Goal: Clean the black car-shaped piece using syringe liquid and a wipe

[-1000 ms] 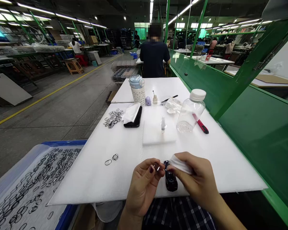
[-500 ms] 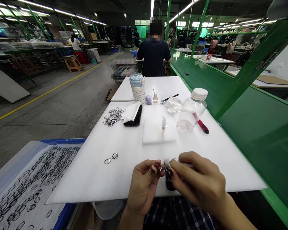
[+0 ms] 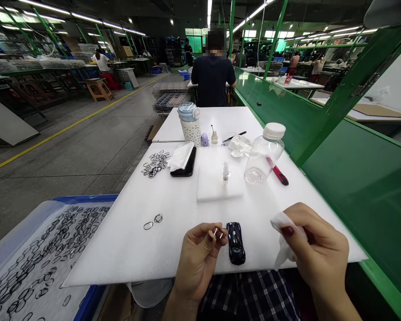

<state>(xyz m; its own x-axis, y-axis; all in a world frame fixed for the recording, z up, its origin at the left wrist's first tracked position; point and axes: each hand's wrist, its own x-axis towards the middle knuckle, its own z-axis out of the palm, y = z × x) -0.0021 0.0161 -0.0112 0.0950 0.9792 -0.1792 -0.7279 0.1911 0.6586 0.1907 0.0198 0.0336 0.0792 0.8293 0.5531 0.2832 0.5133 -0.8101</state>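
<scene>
Between thumb and fingertips, my left hand (image 3: pixel 200 263) pinches a small dark oval ring (image 3: pixel 218 232) above the front of the white table. My right hand (image 3: pixel 317 249) is closed on a white tissue (image 3: pixel 282 243) that hangs down, off to the right and apart from the left hand. A glossy black toy car (image 3: pixel 236 244) lies on the table between the two hands. Left of them lie a few loose oval rings (image 3: pixel 158 218), and a bigger pile of rings (image 3: pixel 154 163) is farther back. A small clear bottle (image 3: pixel 225 173) stands on a white foam block (image 3: pixel 210 192).
A blue tray (image 3: pixel 90 307) of many rings sits at lower left. Farther back are a phone (image 3: pixel 190 167) under tissue, a patterned cup (image 3: pixel 190 127), a clear jar (image 3: pixel 262 160) and a red cutter (image 3: pixel 280 175). A green partition (image 3: pixel 341 178) runs along the right; a person (image 3: pixel 213 78) sits ahead.
My right hand has moved right with the tissue, away from the left hand, uncovering the black toy car. My left hand has stayed nearly in place with the ring.
</scene>
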